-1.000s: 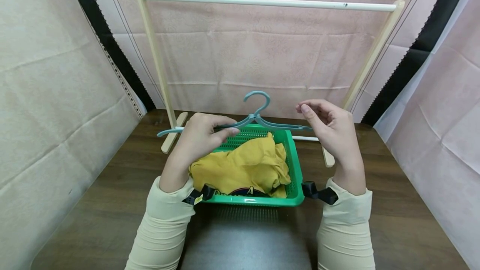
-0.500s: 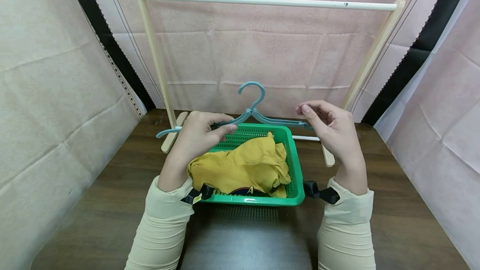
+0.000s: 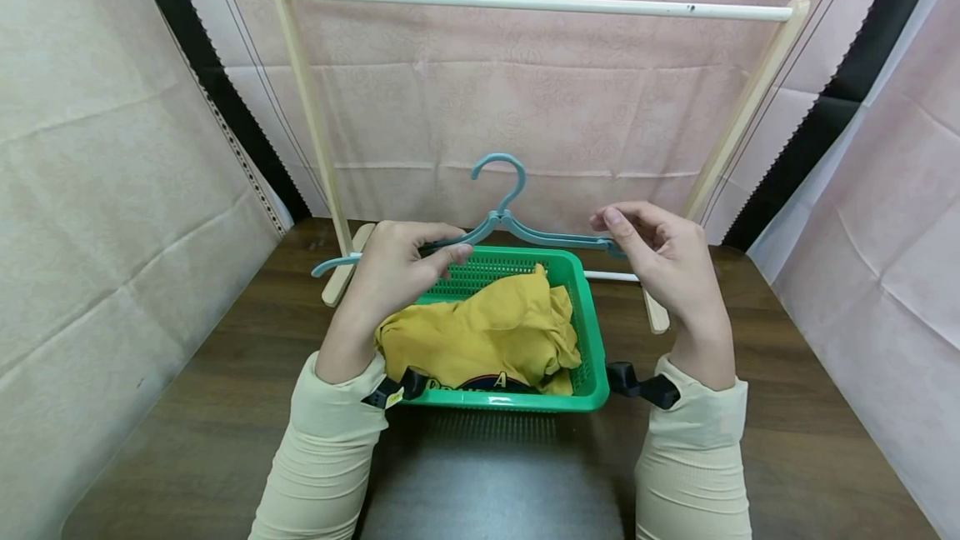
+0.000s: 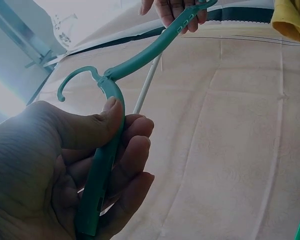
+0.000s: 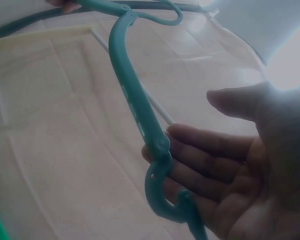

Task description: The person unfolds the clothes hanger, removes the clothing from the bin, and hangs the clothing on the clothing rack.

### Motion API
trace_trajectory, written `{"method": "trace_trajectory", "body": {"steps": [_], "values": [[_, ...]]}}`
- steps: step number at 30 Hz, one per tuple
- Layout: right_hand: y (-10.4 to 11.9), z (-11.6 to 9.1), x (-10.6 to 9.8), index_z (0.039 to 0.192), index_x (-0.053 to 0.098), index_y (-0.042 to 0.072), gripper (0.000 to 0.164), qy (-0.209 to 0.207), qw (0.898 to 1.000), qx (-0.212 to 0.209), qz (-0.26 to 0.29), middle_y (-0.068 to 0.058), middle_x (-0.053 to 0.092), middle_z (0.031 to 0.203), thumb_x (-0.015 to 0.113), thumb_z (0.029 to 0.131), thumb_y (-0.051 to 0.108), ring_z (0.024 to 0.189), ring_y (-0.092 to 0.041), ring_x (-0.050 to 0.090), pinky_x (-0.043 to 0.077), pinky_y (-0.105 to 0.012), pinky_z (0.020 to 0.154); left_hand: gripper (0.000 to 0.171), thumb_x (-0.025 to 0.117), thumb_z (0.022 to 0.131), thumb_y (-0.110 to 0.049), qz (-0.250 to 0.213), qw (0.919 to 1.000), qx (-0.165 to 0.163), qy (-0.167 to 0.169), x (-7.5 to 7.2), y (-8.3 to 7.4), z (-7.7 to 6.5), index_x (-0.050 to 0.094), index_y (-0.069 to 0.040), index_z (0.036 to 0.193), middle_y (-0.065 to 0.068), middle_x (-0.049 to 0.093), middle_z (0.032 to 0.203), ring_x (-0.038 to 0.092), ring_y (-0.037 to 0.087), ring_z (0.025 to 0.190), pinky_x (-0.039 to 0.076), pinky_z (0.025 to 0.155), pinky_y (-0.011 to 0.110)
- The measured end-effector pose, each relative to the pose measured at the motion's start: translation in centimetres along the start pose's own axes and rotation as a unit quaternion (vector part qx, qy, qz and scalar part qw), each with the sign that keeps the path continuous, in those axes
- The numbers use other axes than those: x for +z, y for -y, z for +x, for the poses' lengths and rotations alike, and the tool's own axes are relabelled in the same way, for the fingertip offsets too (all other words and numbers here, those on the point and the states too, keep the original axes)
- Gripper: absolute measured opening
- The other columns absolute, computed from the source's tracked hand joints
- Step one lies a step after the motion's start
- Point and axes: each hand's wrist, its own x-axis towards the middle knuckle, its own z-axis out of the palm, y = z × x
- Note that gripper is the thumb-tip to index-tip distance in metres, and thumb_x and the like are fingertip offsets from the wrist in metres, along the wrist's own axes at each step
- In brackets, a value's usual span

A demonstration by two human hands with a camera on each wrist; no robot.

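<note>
A light blue folding clothes hanger (image 3: 551, 238) is held level above the green basket, its hook pointing up. My left hand (image 3: 401, 269) grips the hanger's left arm, thumb in front and fingers curled behind, as the left wrist view shows. By the other end is my right hand (image 3: 663, 257), its fingers relaxed. In the right wrist view those fingers (image 5: 205, 182) lie behind the curved tip of the hanger (image 5: 132, 95), and the thumb stands well apart from it. Below, a crumpled yellow garment (image 3: 487, 323) with a dark printed patch lies in the basket.
The green plastic basket (image 3: 596, 348) stands on a dark wooden table (image 3: 780, 407). Behind it rises a rack with a white top bar (image 3: 525, 2) and pale wooden posts (image 3: 315, 123). Pale cloth walls (image 3: 120, 215) enclose the table on the sides and back.
The hanger's hook and middle have tilted upward and slightly left while my left hand keeps its grip. Both hands have stayed nearly in place, and the garment and basket are unmoved.
</note>
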Motion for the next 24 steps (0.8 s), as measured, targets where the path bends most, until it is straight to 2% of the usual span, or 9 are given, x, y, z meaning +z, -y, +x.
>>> {"method": "trace_trajectory", "body": {"steps": [5, 9, 11, 15, 17, 20, 24], "values": [[0.0, -0.1, 0.1, 0.110, 0.076, 0.011, 0.015, 0.032, 0.999, -0.015, 0.001, -0.004, 0.075, 0.103, 0.064, 0.100, 0.013, 0.090, -0.011, 0.069, 0.052, -0.018, 0.072, 0.009, 0.075, 0.093, -0.022, 0.000, 0.9999, 0.009, 0.009, 0.2, 0.0, 0.0, 0.080, -0.019, 0.101, -0.011, 0.068, 0.070, 0.061, 0.006, 0.056, 0.047, 0.049, 0.031], [0.1, -0.2, 0.4, 0.111, 0.075, 0.015, 0.015, 0.086, 0.996, -0.023, -0.008, 0.002, 0.074, 0.099, 0.066, 0.099, 0.014, 0.080, -0.012, 0.067, 0.050, -0.019, 0.065, 0.007, 0.074, 0.094, -0.026, 0.004, 0.9990, 0.012, 0.042, 0.5, -0.1, 0.0, 0.079, -0.023, 0.098, -0.011, 0.067, 0.069, 0.055, 0.007, 0.053, 0.042, 0.049, 0.030], [0.3, -0.1, 0.8, 0.111, 0.075, 0.019, 0.015, 0.112, 0.993, -0.024, -0.015, 0.007, 0.074, 0.099, 0.068, 0.099, 0.018, 0.080, -0.011, 0.067, 0.051, -0.020, 0.066, 0.007, 0.073, 0.095, -0.028, 0.012, 0.9982, 0.015, 0.057, 0.6, -0.3, 0.0, 0.078, -0.024, 0.097, -0.012, 0.068, 0.072, 0.052, 0.008, 0.051, 0.040, 0.049, 0.030], [0.7, -0.1, 1.8, 0.111, 0.075, 0.022, 0.015, 0.150, 0.988, -0.032, 0.001, 0.009, 0.073, 0.103, 0.070, 0.097, 0.020, 0.093, -0.008, 0.070, 0.056, -0.024, 0.078, 0.007, 0.074, 0.094, -0.027, 0.021, 0.9966, 0.027, 0.075, 1.1, -0.5, 0.0, 0.078, -0.023, 0.097, -0.014, 0.071, 0.079, 0.049, 0.008, 0.049, 0.039, 0.048, 0.030], [0.9, 0.0, 2.3, 0.112, 0.075, 0.020, 0.016, 0.161, 0.986, -0.037, 0.018, 0.007, 0.074, 0.105, 0.071, 0.097, 0.019, 0.096, -0.009, 0.070, 0.056, -0.026, 0.082, 0.008, 0.074, 0.094, -0.027, 0.019, 0.9957, 0.034, 0.084, 1.4, -0.6, 0.1, 0.078, -0.022, 0.097, -0.014, 0.071, 0.079, 0.052, 0.006, 0.051, 0.042, 0.049, 0.030], [1.1, 0.0, 2.9, 0.108, 0.075, 0.019, 0.013, 0.164, 0.985, -0.050, 0.019, 0.009, 0.074, 0.101, 0.072, 0.095, 0.019, 0.092, -0.007, 0.071, 0.058, -0.028, 0.079, 0.009, 0.073, 0.095, -0.027, 0.011, 0.9935, 0.044, 0.105, 1.9, -0.7, 0.1, 0.078, -0.020, 0.098, -0.014, 0.071, 0.079, 0.057, 0.003, 0.053, 0.046, 0.050, 0.029], [1.3, 0.0, 3.3, 0.102, 0.076, 0.022, 0.009, 0.149, 0.986, -0.072, -0.023, 0.016, 0.073, 0.093, 0.075, 0.094, 0.022, 0.083, -0.002, 0.069, 0.058, -0.026, 0.071, 0.011, 0.071, 0.096, -0.030, 0.004, 0.9911, 0.052, 0.122, 2.5, -0.8, 0.2, 0.077, -0.020, 0.099, -0.015, 0.070, 0.081, 0.059, 0.002, 0.058, 0.049, 0.054, 0.029]]}}
